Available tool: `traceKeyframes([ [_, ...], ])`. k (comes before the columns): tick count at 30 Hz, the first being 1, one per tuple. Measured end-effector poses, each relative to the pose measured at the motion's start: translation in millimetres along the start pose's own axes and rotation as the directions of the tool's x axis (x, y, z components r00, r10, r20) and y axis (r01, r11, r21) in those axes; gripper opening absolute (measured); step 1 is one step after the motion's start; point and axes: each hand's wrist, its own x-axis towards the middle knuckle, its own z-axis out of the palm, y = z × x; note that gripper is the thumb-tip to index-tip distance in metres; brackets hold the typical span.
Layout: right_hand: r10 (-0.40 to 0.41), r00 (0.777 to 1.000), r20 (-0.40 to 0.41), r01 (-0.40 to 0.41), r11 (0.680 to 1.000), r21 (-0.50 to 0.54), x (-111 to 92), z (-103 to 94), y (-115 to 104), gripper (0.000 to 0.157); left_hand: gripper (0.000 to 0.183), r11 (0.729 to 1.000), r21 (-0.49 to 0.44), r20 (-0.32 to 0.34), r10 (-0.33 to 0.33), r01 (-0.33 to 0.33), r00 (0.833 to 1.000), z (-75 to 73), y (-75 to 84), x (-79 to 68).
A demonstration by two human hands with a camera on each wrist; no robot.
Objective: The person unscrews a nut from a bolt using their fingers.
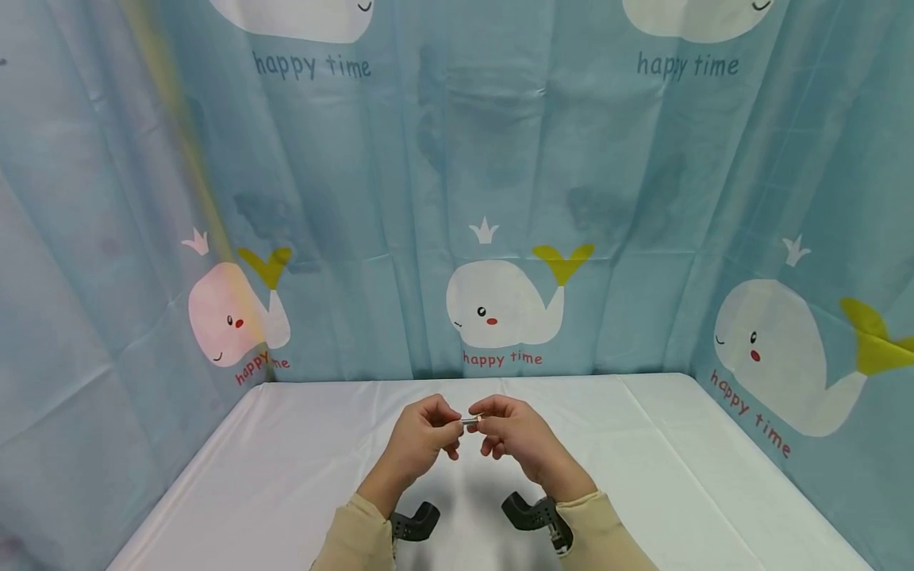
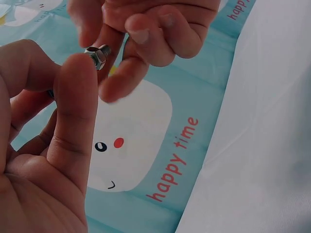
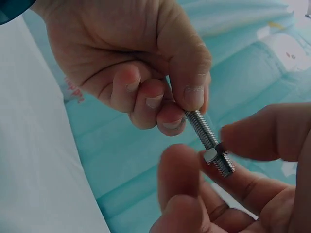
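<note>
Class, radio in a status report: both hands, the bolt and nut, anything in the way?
Left hand pinches bolt by one end. Right hand pinches nut sitting near bolt's free end. Both raised above white table. Nothing in the way.

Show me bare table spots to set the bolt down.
White table is bare left of the left hand, right of the right hand, and behind both up to the whale curtain. Crowded only where both hands pinch the bolt and nut.

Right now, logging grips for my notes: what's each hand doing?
Left hand: fingers pinch the bolt by its upper threads.
Right hand: thumb and fingers pinch the nut on the bolt.
</note>
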Motion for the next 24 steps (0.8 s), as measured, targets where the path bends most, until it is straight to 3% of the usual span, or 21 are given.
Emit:
traceKeyframes([
  [7, -0.016, 1.0, 0.014, 0.016, 0.999, -0.032, -1.4, 0.6, -0.2, 0.034, 0.005, 1.0, -0.004, 0.0, 0.008, -0.008, 1.0, 0.0, 0.4, -0.2],
  [13, -0.013, 1.0, 0.008, 0.013, 1.0, -0.002, -0.5, 1.1, 0.9, 0.021, 0.004, 1.0, -0.004, 0.006, 0.007, -0.007, 1.0, 0.5, 0.0, -0.3],
  [21, -0.008, 1.0, 0.007, 0.008, 0.999, -0.032, -0.7, 1.4, 2.8, 0.034, 0.006, 1.0, 0.012, 0.005, 0.013, -0.013, 1.0, -0.1, 0.1, 0.5],
  [24, -0.024, 1.0, 0.003, 0.024, 0.999, -0.039, 0.1, 1.5, 4.5, 0.03, 0.003, 1.0, 0.016, 0.007, 0.007, -0.007, 1.0, 0.1, -1.6, 1.8],
])
